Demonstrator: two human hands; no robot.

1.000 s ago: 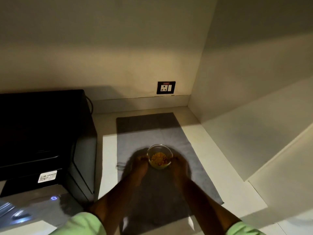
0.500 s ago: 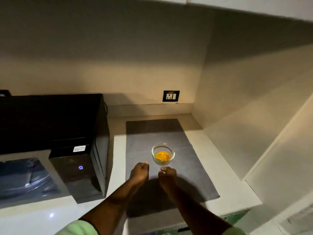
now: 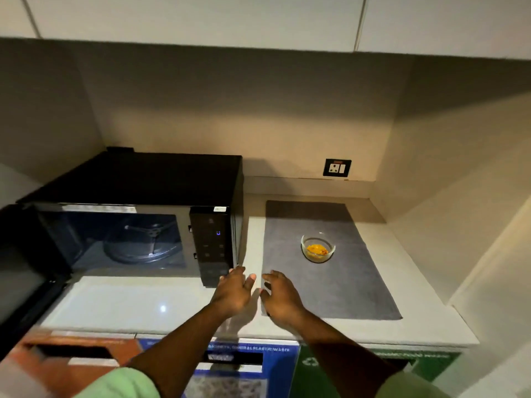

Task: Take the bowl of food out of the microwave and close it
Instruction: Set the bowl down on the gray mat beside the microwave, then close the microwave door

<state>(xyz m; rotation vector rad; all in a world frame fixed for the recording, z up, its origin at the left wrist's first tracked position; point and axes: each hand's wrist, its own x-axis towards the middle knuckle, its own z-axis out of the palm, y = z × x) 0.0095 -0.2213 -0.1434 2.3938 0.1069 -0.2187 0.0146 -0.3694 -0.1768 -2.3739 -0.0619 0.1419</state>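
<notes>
A small glass bowl [image 3: 318, 249] with yellow-orange food stands on a grey mat [image 3: 339, 285] on the white counter. The black microwave [image 3: 138, 179] sits to its left, its cavity showing the glass turntable [image 3: 143, 248]; its door [image 3: 20, 268] hangs open at the far left. My left hand [image 3: 234, 290] hovers over the counter just in front of the microwave's control panel [image 3: 211, 242], fingers apart, holding nothing. My right hand [image 3: 280, 295] floats beside it over the mat's left edge, also open and empty, well short of the bowl.
A wall socket [image 3: 336, 167] sits on the back wall above the mat. White cupboards [image 3: 201, 18] hang overhead. A side wall [image 3: 459, 196] closes off the counter on the right. Below the counter edge are orange, blue and green waste bin fronts [image 3: 253, 366].
Both hands let go of the bowl on the mat and drew back toward me and to the left. The view swung left and pulled back, bringing the open microwave into sight.
</notes>
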